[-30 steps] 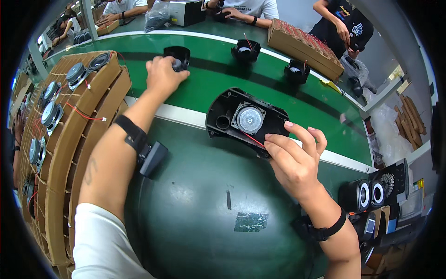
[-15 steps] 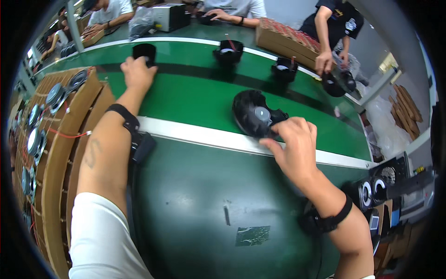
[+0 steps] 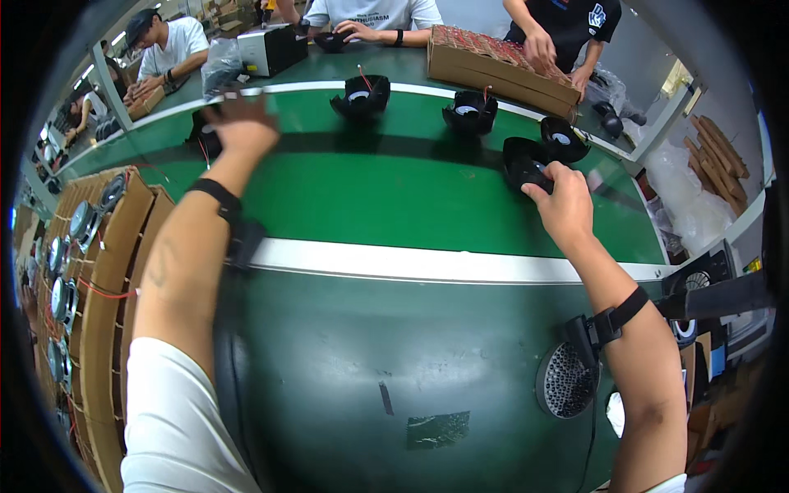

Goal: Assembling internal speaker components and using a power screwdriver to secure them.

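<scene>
Fingers of my right hand (image 3: 565, 201) pinch the near edge of a black curved plastic housing (image 3: 523, 158) at the right of the green conveyor belt. Just beyond it sits another black housing (image 3: 565, 141) with a pale round centre. My left hand (image 3: 244, 127) is smeared by motion, its fingers spread above the belt at the far left. A black housing (image 3: 204, 138) with a thin wire stands beside that hand, partly hidden by it. Two more black housings, one at centre (image 3: 362, 99) and one farther right (image 3: 471, 113), stand on the belt with red wires sticking up.
A cardboard box of round speakers (image 3: 85, 220) with red wires stands at my left. The white rail (image 3: 394, 259) separates the belt from my green worktable (image 3: 329, 353). A perforated round part (image 3: 567, 380) lies under my right forearm. Across the belt, people work beside a long carton (image 3: 493, 70).
My right hand has moved right and farther out with the housing. My left hand has come off the left housing, which now sits farther left. The person opposite has let go of a housing.
</scene>
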A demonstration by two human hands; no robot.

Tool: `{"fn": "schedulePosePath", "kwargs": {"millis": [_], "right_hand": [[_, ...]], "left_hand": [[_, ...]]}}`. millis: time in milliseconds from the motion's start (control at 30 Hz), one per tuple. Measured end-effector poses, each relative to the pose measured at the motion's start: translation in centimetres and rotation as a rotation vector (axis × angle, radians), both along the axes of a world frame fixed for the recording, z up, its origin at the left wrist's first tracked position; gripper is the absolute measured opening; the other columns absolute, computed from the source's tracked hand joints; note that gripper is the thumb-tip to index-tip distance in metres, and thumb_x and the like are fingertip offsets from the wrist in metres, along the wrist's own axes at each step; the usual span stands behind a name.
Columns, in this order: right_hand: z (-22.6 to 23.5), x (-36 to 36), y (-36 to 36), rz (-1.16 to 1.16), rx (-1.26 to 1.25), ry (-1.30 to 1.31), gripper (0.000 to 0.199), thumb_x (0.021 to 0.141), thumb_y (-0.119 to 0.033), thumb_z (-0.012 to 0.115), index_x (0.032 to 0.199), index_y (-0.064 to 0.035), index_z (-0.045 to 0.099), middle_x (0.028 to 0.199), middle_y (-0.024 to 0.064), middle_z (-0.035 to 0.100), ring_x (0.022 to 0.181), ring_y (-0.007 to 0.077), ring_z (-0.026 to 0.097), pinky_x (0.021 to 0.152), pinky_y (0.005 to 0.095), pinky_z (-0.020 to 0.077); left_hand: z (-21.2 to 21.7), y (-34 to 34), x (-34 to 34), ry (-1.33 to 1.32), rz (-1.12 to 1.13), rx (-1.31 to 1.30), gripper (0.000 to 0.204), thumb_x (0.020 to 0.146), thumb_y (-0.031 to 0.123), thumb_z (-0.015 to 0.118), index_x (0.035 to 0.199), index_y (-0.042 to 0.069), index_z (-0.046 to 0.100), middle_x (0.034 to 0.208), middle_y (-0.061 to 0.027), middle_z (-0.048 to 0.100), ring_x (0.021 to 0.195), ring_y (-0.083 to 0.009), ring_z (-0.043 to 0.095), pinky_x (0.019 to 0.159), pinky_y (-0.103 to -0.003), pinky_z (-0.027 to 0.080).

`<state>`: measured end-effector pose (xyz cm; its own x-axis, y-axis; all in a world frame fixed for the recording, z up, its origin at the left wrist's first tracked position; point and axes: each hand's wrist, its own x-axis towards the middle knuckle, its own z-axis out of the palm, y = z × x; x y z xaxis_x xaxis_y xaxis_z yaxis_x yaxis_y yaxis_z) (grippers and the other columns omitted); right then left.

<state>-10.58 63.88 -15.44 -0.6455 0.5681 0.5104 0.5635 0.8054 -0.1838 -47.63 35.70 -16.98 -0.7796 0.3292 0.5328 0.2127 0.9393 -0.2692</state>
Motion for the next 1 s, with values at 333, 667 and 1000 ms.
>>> {"fn": "schedulePosePath", "kwargs": {"millis": [333, 667, 1000], "right_hand": [[-0.5, -3.1, -4.6, 0.197, -0.03, 0.085, 0.033, 0.077, -0.026, 0.084, 0.095, -0.003, 0.067, 0.096, 0.0119, 0.069, 0.098, 0.0326, 0.063, 0.08, 0.0444, 0.0536], [-0.3, -23.8, -7.8, 0.266, -0.129, -0.083, 0.033, 0.082, -0.032, 0.079, 0.103, -0.0082, 0.069, 0.112, 0.0102, 0.069, 0.117, 0.032, 0.06, 0.089, 0.0439, 0.056], [1.8, -19.9, -8.6, 0.564, -0.304, 0.436, 0.028, 0.089, -0.032, 0.069, 0.092, -0.0045, 0.071, 0.097, 0.0122, 0.072, 0.102, 0.0361, 0.067, 0.092, 0.0417, 0.052]], "left_hand": [[-3.3, 10.1, 3.9, -0.31, -0.421, 0.783, 0.081, 0.064, 0.057, 0.085, 0.119, -0.001, 0.07, 0.118, -0.0276, 0.066, 0.115, -0.0378, 0.06, 0.104, -0.041, 0.047], [1.8, -5.7, 23.2, -0.362, -0.579, 1.002, 0.062, 0.068, 0.036, 0.09, 0.116, 0.003, 0.07, 0.129, -0.0246, 0.053, 0.118, -0.0374, 0.056, 0.1, -0.043, 0.047], [0.0, -13.0, 36.8, -0.605, -0.809, 0.867, 0.064, 0.064, 0.022, 0.093, 0.12, 0.002, 0.069, 0.132, -0.0234, 0.046, 0.117, -0.0355, 0.055, 0.095, -0.041, 0.051]]}}
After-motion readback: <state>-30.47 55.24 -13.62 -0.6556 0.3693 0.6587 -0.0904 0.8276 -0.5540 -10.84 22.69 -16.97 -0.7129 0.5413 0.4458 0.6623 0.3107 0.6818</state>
